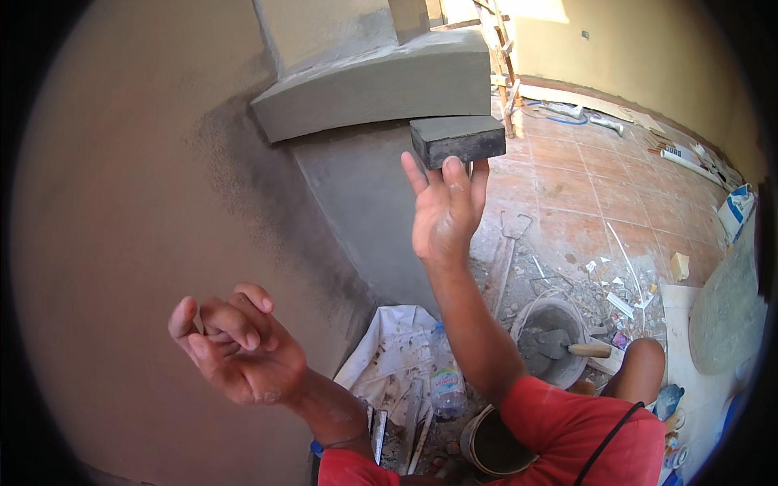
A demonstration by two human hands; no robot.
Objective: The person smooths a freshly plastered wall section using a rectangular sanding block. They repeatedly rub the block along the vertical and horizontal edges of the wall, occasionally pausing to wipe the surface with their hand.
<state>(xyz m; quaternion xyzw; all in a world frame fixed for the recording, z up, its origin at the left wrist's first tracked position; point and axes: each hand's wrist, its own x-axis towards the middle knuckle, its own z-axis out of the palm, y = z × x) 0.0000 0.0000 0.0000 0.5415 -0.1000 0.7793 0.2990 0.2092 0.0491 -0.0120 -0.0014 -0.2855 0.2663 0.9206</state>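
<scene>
A ladder (pixel 504 81) stands on the floor (pixel 559 190) beyond the ledge (pixel 381 91). A trowel (pixel 590 350) rests in the bucket (pixel 577 317); a bottle (pixel 447 389) is near the right arm. The right hand's (pixel 444 212) fingers grip the block (pixel 460 147) from below, by the ledge's right end. The left hand's (pixel 243 350) fingers curl loosely, slightly apart, before the wall (pixel 121 243).

Indoor building site: bucket (pixel 559 310), trowel (pixel 555 344), rubble (pixel 601 285), wooden ladder (pixel 500 81)

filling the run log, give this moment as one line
right hand: holding dark block near grey ledge | left hand: empty, loosely curled
</scene>
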